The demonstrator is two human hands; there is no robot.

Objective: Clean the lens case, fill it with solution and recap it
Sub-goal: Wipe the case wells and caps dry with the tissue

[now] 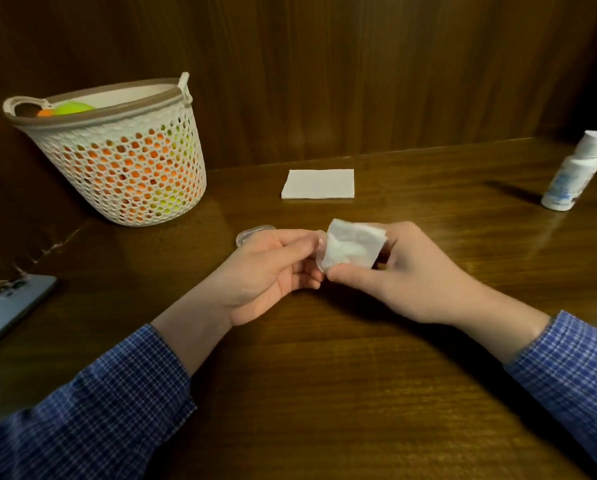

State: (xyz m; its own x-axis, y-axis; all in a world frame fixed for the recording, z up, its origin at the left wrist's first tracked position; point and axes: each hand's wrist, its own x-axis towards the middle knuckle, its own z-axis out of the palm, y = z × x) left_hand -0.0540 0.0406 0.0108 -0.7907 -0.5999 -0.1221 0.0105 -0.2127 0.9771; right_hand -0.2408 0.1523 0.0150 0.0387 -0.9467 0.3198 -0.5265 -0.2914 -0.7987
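Table [324, 393]: dark wood, backed by wood panelling

Basket [130, 161]: white perforated, standing far left on the table, tilted in this view; orange and yellow-green items visible through the holes and above the rim

Phone [9, 306]: lying flat at the left edge, camera side up, partly out of view

Bottle [572, 171]: white, capped, upright at far right, well apart from the hands

Napkin [318, 183]: white, folded square, flat on the table beyond the hands, between basket and bottle

Right hand [407, 275]: raised just above the table centre, fingers [352, 273] clamped on a crumpled tissue [354, 245], thumb underneath; tissue pressed against the case

Left hand [272, 268]: directly beside the right, fingertips touching it; thumb and fingers curled, pinching the case [319, 242]

Case: clear, small, held between the two hands, mostly hidden by tissue and fingers; only a sliver of clear edge visible

Lid [253, 232]: clear, round, lying on the table just behind the left hand, partly covered by it
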